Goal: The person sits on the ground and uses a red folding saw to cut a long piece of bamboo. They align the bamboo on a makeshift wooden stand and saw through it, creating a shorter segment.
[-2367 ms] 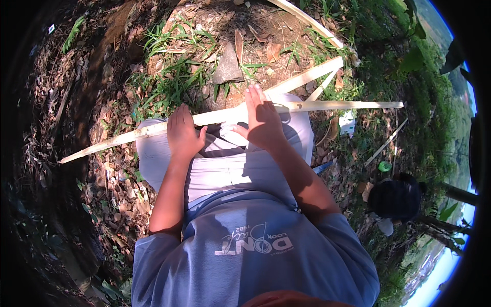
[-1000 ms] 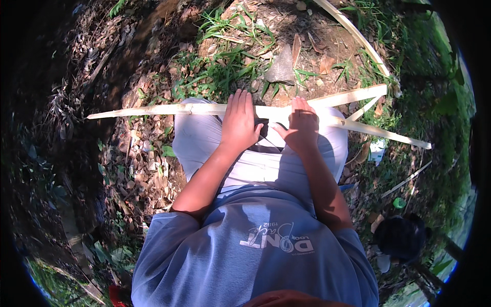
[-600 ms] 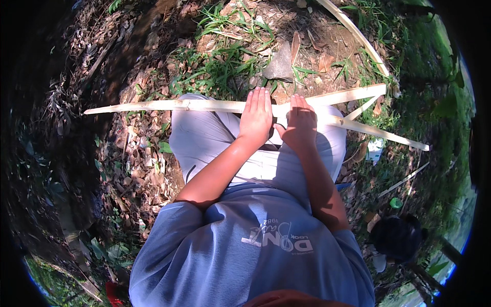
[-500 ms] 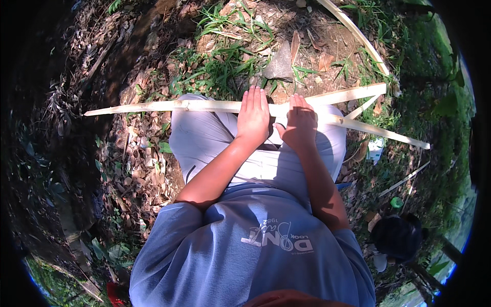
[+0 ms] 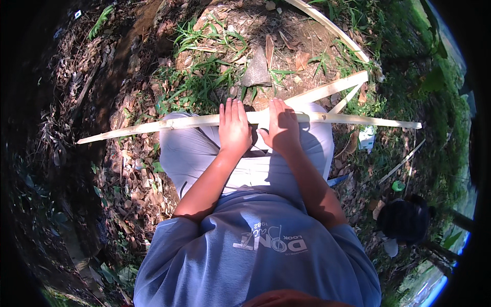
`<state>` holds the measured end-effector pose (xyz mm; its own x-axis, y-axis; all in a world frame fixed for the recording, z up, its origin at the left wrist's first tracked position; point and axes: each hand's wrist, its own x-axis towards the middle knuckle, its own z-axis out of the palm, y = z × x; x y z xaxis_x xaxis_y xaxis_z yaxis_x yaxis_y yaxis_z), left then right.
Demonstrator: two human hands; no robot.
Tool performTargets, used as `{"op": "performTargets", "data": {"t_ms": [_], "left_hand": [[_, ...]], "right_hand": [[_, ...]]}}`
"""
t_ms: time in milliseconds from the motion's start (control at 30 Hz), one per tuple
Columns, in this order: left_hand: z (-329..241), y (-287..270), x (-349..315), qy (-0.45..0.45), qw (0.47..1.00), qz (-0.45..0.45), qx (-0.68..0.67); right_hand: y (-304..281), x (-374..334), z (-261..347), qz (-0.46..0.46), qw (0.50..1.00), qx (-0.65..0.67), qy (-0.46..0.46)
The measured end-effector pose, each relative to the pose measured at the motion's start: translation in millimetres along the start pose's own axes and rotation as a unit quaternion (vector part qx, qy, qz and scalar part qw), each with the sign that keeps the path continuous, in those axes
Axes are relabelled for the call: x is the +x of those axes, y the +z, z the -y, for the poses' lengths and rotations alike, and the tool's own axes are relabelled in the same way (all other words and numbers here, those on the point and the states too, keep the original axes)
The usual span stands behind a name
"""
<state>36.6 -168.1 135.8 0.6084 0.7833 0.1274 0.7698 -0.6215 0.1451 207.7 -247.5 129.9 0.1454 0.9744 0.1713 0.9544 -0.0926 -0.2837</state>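
Note:
A long pale bamboo strip (image 5: 189,123) lies across my thighs and sticks out past both knees. My left hand (image 5: 236,129) rests flat on it near the middle, its fingers stretched out together beyond the strip's far edge. Beside it, a short gap to the right, my right hand (image 5: 283,130) lies on the strip the same way, with its thumb out to the side. What is beneath the palms is hidden. From near the right hand a broader pale strip (image 5: 330,91) slants away to the far right, and a thin strip (image 5: 348,100) meets its far end.
Past my knees stands a grey pointed stone (image 5: 258,69) among grass and dry leaves. A curved pale strip (image 5: 332,26) lies at the far right. On the right are a blue object (image 5: 337,180) by my thigh, a green object (image 5: 398,185) and a dark rounded thing (image 5: 404,220).
The long strip has tilted: its left end has come nearer and its right end has gone farther away. Both hands stay flat on it. The whole view has shifted slightly.

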Motion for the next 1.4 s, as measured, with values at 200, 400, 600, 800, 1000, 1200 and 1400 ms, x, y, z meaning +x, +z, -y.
{"op": "performTargets", "data": {"t_ms": [200, 400, 600, 800, 1000, 1200, 1400], "left_hand": [[6, 4, -2, 0.024, 0.997, -0.045, -0.051], [8, 3, -1, 0.039, 0.994, -0.065, -0.079], [6, 2, -1, 0.045, 0.994, -0.077, -0.067], [3, -1, 0, 0.038, 0.993, -0.074, -0.084], [5, 1, -1, 0.031, 0.994, -0.069, -0.083], [3, -2, -1, 0.027, 0.994, -0.065, -0.080], [2, 1, -2, 0.025, 0.994, -0.067, -0.078]], "right_hand": [[-2, 0, 1, 0.010, 1.000, -0.005, 0.009], [-1, 0, 1, 0.006, 1.000, 0.004, 0.006], [0, 0, 0, -0.002, 1.000, 0.002, 0.000], [4, 0, 1, -0.044, 0.999, 0.015, -0.004], [8, 0, -1, -0.050, 0.999, 0.019, 0.001], [10, 1, -3, -0.071, 0.997, 0.016, -0.012], [11, 1, -2, -0.085, 0.996, 0.016, -0.016]]}}
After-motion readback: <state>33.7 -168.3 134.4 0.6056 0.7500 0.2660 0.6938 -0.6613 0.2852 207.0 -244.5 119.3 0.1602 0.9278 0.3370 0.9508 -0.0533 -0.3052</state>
